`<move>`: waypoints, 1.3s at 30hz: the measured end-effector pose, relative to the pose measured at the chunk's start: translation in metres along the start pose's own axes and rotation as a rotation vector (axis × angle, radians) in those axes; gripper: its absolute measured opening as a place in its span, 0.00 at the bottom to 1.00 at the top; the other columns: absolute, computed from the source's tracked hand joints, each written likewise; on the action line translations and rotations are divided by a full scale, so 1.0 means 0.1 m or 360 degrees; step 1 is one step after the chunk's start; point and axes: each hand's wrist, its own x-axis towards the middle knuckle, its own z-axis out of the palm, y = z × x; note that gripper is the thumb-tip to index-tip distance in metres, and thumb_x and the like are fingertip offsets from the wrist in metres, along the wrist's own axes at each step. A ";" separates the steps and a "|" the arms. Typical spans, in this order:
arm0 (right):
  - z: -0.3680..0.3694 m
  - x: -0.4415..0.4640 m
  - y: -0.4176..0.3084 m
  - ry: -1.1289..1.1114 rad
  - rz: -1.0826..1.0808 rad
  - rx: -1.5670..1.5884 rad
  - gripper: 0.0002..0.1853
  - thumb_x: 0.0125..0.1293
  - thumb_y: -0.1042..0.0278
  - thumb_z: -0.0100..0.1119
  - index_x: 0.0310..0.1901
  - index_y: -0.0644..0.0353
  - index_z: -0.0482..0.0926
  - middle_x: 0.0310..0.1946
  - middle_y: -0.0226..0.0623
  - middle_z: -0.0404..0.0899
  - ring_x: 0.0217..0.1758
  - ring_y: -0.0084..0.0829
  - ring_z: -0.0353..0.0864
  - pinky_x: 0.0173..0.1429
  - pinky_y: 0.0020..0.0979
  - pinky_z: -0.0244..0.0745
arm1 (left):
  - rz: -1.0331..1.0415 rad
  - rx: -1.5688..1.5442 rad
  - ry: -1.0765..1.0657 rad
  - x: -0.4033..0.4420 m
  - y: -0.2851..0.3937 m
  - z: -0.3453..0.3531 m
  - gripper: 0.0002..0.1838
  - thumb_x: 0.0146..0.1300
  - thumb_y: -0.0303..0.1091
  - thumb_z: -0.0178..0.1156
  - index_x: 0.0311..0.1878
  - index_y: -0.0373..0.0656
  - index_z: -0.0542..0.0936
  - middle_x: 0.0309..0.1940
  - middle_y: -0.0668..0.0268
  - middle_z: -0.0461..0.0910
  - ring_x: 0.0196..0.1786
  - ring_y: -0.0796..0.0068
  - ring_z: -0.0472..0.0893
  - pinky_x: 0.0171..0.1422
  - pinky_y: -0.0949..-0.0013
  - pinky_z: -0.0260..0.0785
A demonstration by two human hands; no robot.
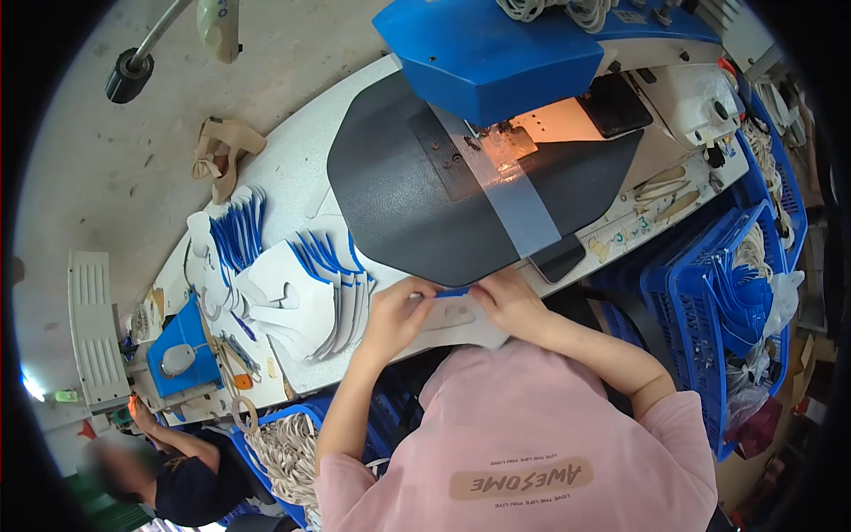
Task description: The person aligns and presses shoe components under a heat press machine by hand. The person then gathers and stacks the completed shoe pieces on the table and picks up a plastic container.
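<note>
Close to my chest, at the near edge of the sewing machine's dark bed, I hold a white cut piece with a blue edge (pixel 456 333). My left hand (pixel 396 317) pinches the left end of its blue edge between thumb and fingers. At the other end of that edge, my right hand (pixel 511 306) grips it, fingers closed. The piece's lower part hangs toward my pink shirt, and a cutout shows in it. Just beyond my hands lies the dark machine bed (pixel 399 195), under the blue sewing machine head (pixel 496 66). A lamp lights the needle area, whose details are too small to make out.
Left of my hands, stacks of similar white pieces with blue edges (pixel 306 297) lie on the white table (pixel 306 191). Blue baskets (pixel 674 293) stand at right; another basket with pale strips (pixel 282 452) is at lower left. A co-worker (pixel 191 470) sits beyond it.
</note>
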 end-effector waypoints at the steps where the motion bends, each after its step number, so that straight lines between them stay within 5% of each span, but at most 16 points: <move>1: -0.10 0.03 -0.10 0.0008 -0.0049 0.0217 0.12 0.59 0.72 0.61 0.45 0.65 0.78 0.36 0.44 0.78 0.40 0.48 0.78 0.47 0.43 0.74 | 0.0165 -0.0076 0.0158 -0.01 0.18 -0.09 0.14 0.50 0.20 0.66 0.42 0.39 0.81 0.34 0.56 0.82 0.37 0.58 0.82 0.43 0.64 0.73; 3: -0.46 0.09 -0.50 0.0018 -0.0105 0.0235 0.13 0.57 0.76 0.62 0.45 0.65 0.79 0.34 0.45 0.78 0.38 0.47 0.78 0.44 0.41 0.73 | 0.0326 -0.0159 0.0317 0.03 0.54 -0.27 0.15 0.50 0.18 0.67 0.43 0.40 0.81 0.31 0.57 0.82 0.32 0.64 0.82 0.41 0.67 0.73; 5: -0.83 0.22 -0.83 0.0154 -0.0227 0.0034 0.14 0.55 0.80 0.63 0.46 0.66 0.81 0.31 0.45 0.78 0.34 0.45 0.77 0.40 0.37 0.72 | 0.0762 -0.0017 0.0465 0.17 0.85 -0.45 0.17 0.47 0.19 0.70 0.43 0.40 0.81 0.36 0.57 0.82 0.39 0.59 0.82 0.47 0.66 0.72; 7: -1.06 0.46 -0.86 0.0290 -0.0304 -0.0199 0.15 0.55 0.81 0.64 0.46 0.67 0.81 0.30 0.44 0.77 0.33 0.44 0.76 0.39 0.37 0.71 | 0.0908 0.0823 0.0743 0.45 1.23 -0.49 0.14 0.51 0.23 0.68 0.42 0.37 0.79 0.44 0.55 0.79 0.47 0.53 0.78 0.52 0.58 0.71; 10: -1.25 0.75 -0.74 0.0529 -0.0242 -0.0549 0.14 0.56 0.80 0.63 0.46 0.67 0.81 0.31 0.44 0.77 0.34 0.44 0.76 0.39 0.38 0.71 | 0.0813 0.0753 0.0610 0.74 1.41 -0.31 0.17 0.53 0.26 0.66 0.48 0.34 0.78 0.52 0.50 0.74 0.55 0.52 0.74 0.57 0.57 0.69; 21: -1.40 0.94 -0.55 0.0084 -0.0060 -0.0560 0.14 0.61 0.73 0.59 0.49 0.65 0.79 0.37 0.44 0.78 0.46 0.44 0.76 0.54 0.40 0.68 | 0.0539 0.0824 0.0393 0.91 1.43 -0.01 0.20 0.59 0.33 0.61 0.52 0.30 0.74 0.54 0.49 0.72 0.59 0.51 0.71 0.60 0.60 0.69; 39: -1.45 1.03 -0.44 0.0396 -0.0040 -0.0414 0.08 0.62 0.74 0.60 0.42 0.64 0.83 0.35 0.44 0.81 0.37 0.43 0.80 0.41 0.36 0.75 | 0.0630 0.0960 0.0302 1.13 1.44 -0.22 0.13 0.59 0.31 0.63 0.43 0.33 0.79 0.43 0.49 0.78 0.50 0.50 0.75 0.53 0.56 0.70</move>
